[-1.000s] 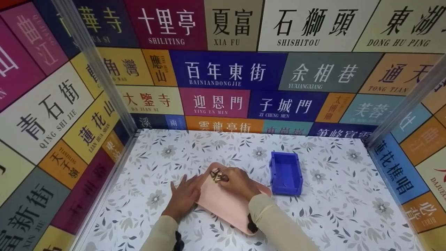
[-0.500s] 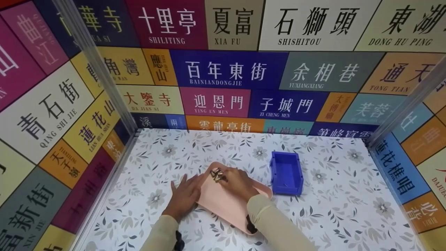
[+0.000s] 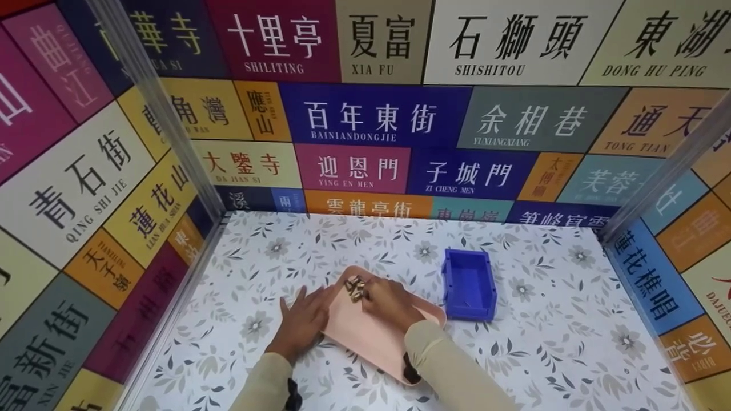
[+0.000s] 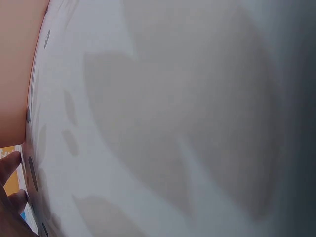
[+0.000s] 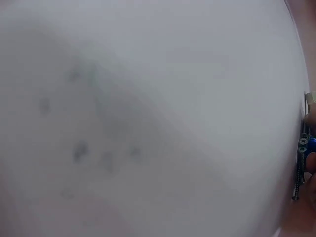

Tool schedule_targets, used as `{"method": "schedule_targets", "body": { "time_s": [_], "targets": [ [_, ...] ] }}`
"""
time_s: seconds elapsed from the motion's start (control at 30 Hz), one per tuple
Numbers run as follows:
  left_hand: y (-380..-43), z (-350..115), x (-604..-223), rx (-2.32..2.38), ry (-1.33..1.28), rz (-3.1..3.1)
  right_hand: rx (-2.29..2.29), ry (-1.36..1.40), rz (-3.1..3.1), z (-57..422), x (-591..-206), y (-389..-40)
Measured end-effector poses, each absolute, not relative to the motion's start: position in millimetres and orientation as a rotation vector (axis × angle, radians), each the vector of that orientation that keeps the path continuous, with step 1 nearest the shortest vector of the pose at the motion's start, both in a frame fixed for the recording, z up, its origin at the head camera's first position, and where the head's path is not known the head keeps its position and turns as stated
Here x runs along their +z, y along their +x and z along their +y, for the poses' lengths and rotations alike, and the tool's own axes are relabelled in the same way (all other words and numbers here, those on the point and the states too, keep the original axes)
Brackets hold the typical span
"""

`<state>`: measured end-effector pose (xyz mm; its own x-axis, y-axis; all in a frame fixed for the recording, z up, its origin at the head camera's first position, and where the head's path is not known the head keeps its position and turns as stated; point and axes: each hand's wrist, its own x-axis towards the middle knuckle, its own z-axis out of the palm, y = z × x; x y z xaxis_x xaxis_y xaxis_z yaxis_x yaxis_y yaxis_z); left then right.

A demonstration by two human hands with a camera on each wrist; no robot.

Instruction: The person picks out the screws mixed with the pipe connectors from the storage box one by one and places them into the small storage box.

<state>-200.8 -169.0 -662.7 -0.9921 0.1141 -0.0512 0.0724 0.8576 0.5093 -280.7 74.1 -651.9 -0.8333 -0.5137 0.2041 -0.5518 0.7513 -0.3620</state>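
A pink tray [image 3: 357,337] lies at a slant on the table, with small metal pieces [image 3: 354,289] heaped near its far corner. My left hand [image 3: 301,322] rests along the tray's left edge, fingers spread. Over the tray, my right hand [image 3: 391,302] has its fingers curled at the right side of the heap. In the right wrist view, cross-head screws [image 5: 302,158] stick out by the fingertips at the right margin; most of that hand is cut off. The left wrist view catches left-hand fingers [image 4: 10,168] beside the tray's pink side [image 4: 15,74].
A blue plastic bin [image 3: 471,285] stands just right of the tray. Floral-patterned white cloth [image 3: 274,268] covers the table. Walls with coloured sign panels [image 3: 377,114] enclose the back and both sides.
My right fingers have shifted slightly at the heap, and the metal pieces beside them have changed position a little. The left hand, tray and blue bin have kept their places.
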Motion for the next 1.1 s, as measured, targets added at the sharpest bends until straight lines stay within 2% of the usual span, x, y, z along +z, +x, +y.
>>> {"method": "schedule_targets", "body": {
  "time_s": [0.63, 1.1],
  "targets": [
    [-201, -166, -663, 0.758, 0.097, 2.930, 1.285, 0.894, -2.833, 83, -641, -279],
    [-203, -168, -665, 0.786, 0.098, 2.944, 1.086, 0.872, -2.685, 91, -630, -282]
  ]
}}
